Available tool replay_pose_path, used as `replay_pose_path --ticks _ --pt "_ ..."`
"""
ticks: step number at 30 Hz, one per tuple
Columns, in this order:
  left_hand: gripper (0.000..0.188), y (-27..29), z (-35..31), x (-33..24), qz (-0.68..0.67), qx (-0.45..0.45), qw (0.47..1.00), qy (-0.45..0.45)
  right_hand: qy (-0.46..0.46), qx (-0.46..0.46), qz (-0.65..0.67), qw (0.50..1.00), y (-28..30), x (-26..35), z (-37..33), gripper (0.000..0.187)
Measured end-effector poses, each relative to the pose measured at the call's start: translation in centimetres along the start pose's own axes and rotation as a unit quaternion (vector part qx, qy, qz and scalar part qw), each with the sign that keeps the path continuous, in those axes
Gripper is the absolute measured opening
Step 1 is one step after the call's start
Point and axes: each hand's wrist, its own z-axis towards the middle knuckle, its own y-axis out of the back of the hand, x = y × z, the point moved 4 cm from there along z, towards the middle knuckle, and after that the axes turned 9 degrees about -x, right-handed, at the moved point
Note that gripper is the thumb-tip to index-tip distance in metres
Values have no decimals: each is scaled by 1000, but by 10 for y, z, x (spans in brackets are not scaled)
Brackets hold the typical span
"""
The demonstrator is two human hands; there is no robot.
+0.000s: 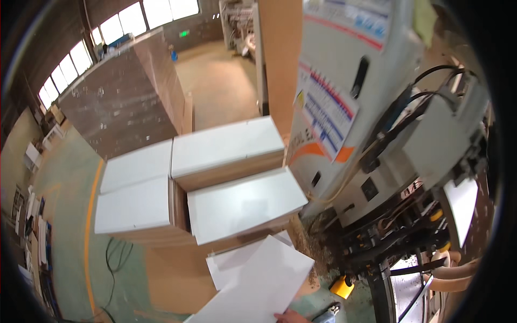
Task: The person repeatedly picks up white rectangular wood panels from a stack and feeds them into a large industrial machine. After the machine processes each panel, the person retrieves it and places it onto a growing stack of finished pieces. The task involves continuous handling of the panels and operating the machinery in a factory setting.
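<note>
A large white panel slants across the bottom of the head view, its far corner raised over another white panel lower down. My right hand grips its lower right edge, with finger tips lying on the white face; most of this hand is cut off by the lower edge. My left hand is out of the picture. Just beyond stand stacks of white-topped boards: a near right stack, a near left stack, a far left stack and a far right stack.
A grey machine with hoses and a yellow pedal-like part rises at the right. Skin-coloured forearms, seemingly another person's, show beside it. Debris lies at its base. A tall wrapped stack stands far left; a black cable crosses the green floor.
</note>
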Motion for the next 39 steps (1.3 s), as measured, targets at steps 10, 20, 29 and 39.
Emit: replay_pose_path --ticks 10,20,29,39 --pt "31 -55 -53 -160 108 137 966 -189 77 -186 309 930 110 180 -147 27" --pt "28 -175 -130 -202 252 200 906 -276 45 -434 265 860 266 132 -347 32" --pt "16 -413 -253 -284 -68 282 938 -190 217 -685 404 566 499 64 -400 53" --pt "22 -528 -221 -337 -93 311 880 -347 94 -852 79 509 607 77 -368 66"
